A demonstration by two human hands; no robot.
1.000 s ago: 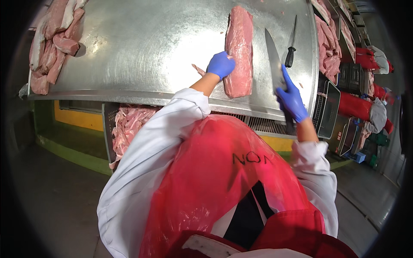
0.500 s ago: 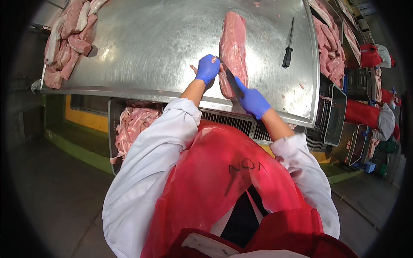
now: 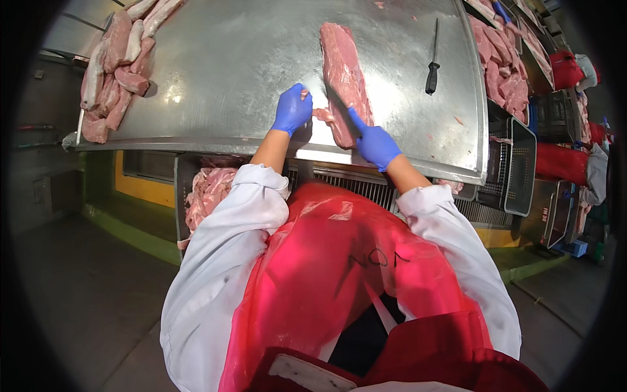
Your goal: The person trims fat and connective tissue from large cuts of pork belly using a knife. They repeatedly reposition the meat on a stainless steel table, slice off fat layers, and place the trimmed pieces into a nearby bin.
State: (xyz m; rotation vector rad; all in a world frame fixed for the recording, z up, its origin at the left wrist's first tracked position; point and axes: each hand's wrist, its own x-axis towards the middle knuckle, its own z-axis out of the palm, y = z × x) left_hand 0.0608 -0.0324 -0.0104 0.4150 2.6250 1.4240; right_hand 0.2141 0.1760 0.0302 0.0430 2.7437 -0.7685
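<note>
A long pink pork loin (image 3: 346, 59) lies on the steel table (image 3: 228, 78), its near end close to the front edge. My gloved right hand (image 3: 377, 147) is closed round the handle of a knife (image 3: 339, 102), whose blade lies along the loin's near half. To the left of the loin, my gloved left hand (image 3: 291, 111) is closed, with a small pinkish meat scrap (image 3: 304, 95) showing between its fingers. A loose meat flap (image 3: 322, 114) sticks out from the loin's left side, between it and that hand. A black-handled sharpening steel (image 3: 432, 77) rests farther right.
Several meat pieces (image 3: 117, 85) are piled at the table's left end. Below the front edge sits a crate of meat trimmings (image 3: 208, 196). Beyond the right edge are more meat (image 3: 499, 62), a grey crate (image 3: 521, 168) and people in red aprons (image 3: 555, 162).
My left hand has drawn away from the loin toward the left. The loin now leans more, its far end shifted left. The knife remains in my right hand, against the meat.
</note>
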